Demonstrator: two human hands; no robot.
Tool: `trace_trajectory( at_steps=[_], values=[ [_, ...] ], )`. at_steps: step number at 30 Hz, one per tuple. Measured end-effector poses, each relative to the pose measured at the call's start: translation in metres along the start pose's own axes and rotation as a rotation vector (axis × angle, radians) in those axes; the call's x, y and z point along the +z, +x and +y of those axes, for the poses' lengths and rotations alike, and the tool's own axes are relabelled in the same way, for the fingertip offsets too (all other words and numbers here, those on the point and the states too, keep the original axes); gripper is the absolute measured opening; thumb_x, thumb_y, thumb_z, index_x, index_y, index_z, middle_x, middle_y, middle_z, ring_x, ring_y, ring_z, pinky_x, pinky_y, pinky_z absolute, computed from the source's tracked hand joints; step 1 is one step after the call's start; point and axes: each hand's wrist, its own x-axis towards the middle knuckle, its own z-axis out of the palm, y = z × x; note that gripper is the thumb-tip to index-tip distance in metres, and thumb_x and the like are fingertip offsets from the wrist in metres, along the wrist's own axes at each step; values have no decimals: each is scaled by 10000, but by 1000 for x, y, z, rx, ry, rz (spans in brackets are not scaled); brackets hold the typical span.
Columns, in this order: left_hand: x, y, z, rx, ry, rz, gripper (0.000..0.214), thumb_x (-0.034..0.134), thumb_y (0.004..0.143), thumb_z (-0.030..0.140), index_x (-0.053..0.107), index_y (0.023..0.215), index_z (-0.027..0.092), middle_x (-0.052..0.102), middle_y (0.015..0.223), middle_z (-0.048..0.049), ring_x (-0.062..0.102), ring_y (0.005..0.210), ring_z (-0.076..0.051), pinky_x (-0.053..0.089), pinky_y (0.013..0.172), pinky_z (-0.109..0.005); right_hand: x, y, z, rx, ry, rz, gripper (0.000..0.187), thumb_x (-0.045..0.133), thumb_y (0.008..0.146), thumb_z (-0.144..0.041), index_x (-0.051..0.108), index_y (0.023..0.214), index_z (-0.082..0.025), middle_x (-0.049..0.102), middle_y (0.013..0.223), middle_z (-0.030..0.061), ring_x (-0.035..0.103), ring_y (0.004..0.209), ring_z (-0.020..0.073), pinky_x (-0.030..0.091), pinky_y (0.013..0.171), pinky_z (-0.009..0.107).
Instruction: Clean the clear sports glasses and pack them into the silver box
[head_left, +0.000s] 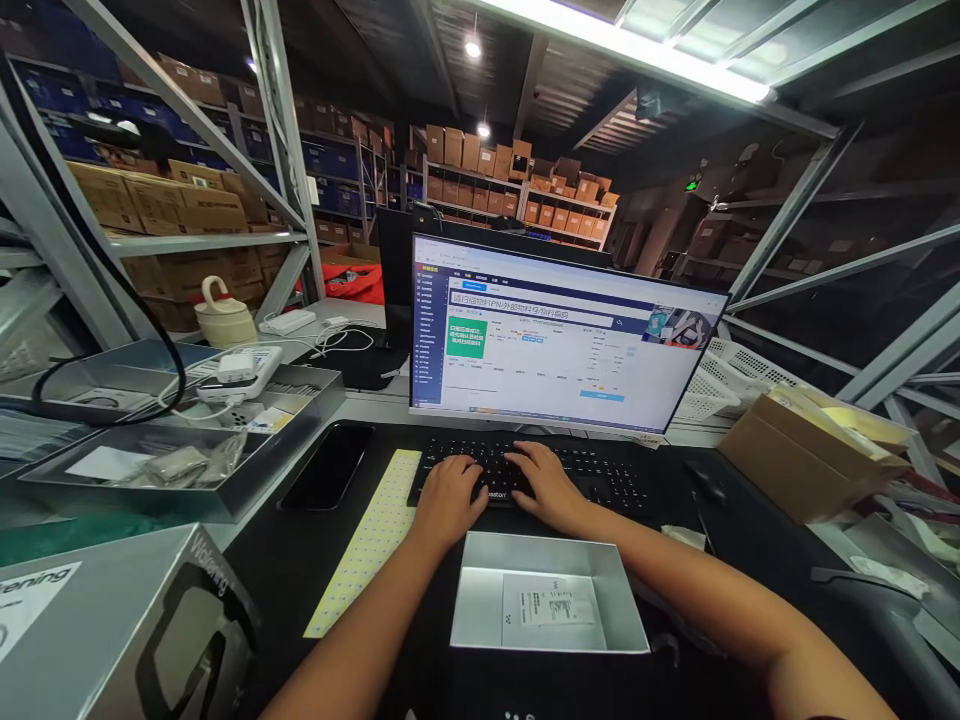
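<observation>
Both my hands rest on a black keyboard (615, 482) in front of a lit monitor (540, 370). My left hand (450, 497) lies over the left keys, fingers spread and slightly curled, holding nothing. Over the middle keys is my right hand (546, 485), its fingers apart and nothing in it. The monitor shows a web page with a side menu and a green block. Between my forearms stands an open-topped silver-white box (469, 590). Inside it lies a printed card or packet (551, 605).
A phone (328, 467) and a yellow dotted sheet (371, 545) lie left of the keyboard. A grey product box (112, 620) stands front left. Metal trays (247, 490) hold packets and cables. At right are a mouse (706, 482), a cardboard box (795, 455) and a handheld scanner (892, 610).
</observation>
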Motion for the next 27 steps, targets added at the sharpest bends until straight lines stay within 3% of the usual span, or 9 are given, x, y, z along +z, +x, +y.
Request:
trace_trajectory(
  at_steps=[4,8,17,25,27],
  values=[
    [-2,1,0,-43,-21,15,248,546,833,110,712,1000,187,691,1065,-100,627,1018,-278,529,916,-447,0,-4,-2,1,3,-27,481,564,904,-135,535,1382,-179,496,1465,174,456,1377,280,401,1132,533],
    [-5,1,-4,-137,-36,70,335,490,784,21,720,955,194,691,1057,-96,625,1017,-275,522,921,-444,2,-6,0,-7,9,-66,398,584,920,-181,598,1317,-185,547,1422,157,514,1324,279,434,1105,518],
    [-14,-3,-14,-299,-43,233,370,473,708,-50,713,685,230,730,1014,-31,617,1016,-265,495,910,-453,5,7,0,5,39,0,313,566,911,-139,652,1210,-176,604,1303,132,564,1220,260,470,1063,485],
    [-18,-4,-9,-294,-13,226,348,504,727,-30,714,666,240,727,1013,-28,600,1037,-267,462,954,-464,2,12,-2,-35,20,-5,237,592,904,-149,744,1079,-194,583,1353,149,506,1279,318,424,1066,549],
    [-18,-5,-8,-297,1,229,343,506,738,-24,720,674,237,722,1038,-39,593,1057,-278,449,967,-486,0,10,0,-27,27,14,264,591,902,-151,728,1122,-200,564,1378,151,495,1295,317,412,1076,558]
  ],
)
